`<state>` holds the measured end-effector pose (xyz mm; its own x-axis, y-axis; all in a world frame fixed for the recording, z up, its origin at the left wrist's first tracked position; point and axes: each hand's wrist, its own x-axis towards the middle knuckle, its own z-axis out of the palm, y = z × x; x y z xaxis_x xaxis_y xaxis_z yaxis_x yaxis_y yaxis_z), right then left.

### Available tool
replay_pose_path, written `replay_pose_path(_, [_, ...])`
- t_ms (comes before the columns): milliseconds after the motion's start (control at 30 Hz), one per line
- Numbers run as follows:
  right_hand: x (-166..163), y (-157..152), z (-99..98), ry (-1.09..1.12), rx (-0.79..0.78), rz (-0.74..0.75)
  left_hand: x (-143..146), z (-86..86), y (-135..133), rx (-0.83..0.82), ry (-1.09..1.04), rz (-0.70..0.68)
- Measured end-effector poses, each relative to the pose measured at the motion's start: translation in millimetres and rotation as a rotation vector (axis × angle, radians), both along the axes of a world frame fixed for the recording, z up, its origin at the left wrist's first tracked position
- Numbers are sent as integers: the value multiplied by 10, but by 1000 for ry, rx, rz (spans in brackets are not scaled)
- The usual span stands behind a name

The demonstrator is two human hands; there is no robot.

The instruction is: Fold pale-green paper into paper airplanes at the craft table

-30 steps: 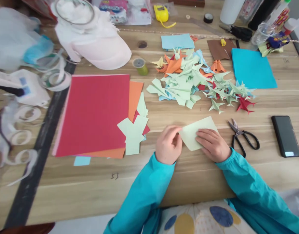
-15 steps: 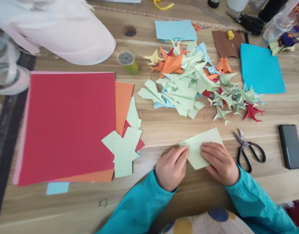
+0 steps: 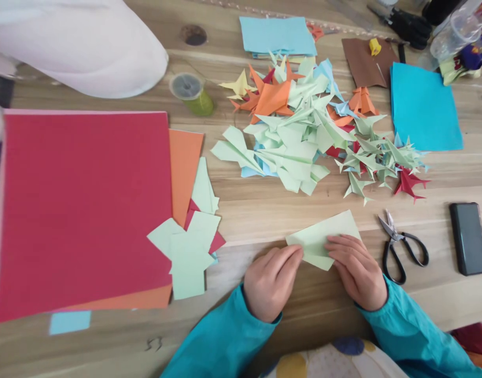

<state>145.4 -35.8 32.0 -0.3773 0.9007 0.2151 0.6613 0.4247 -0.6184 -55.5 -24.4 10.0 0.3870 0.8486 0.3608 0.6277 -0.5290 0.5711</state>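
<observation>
A pale green sheet of paper lies low over the table between my hands, its lower edge partly folded up. My left hand pinches the sheet's left side between thumb and fingers. On the right side, my right hand grips it with fingers on top and the thumb at the lower edge. Black-handled scissors rest just right of that hand, blades partly apart. Beyond the sheet is a heap of folded paper shapes, mostly pale green with orange, blue and red ones.
Large red paper sheets cover the left side, with pale green pieces at their corner. A green thread spool, blue paper, light blue paper and a black phone-like box lie around. White material fills the upper left.
The paper's lower edge has been turned up further, and both hands have shifted slightly on it. The camera view has moved a little, so the left-hand items appear farther left.
</observation>
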Motion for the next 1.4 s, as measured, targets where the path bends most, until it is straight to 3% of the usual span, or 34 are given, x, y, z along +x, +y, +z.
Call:
replay_pose_path(233, [-7,9,-21,92,-78,-136,-43,2,-44,97,-17,20])
replay_pose_path(400, [-18,16,-49,44,-28,-306,12,54,-87,213,50,-160])
replay_pose_path(467, [-18,28,-56,44,-37,-336,76,45,-107,192,110,-148])
replay_pose_path(967, [19,130,-89,8,15,-416,217,-4,-212,96,279,2])
replay_pose_path(1400, [46,140,-130,46,38,-411,238,-16,-234,120,290,23])
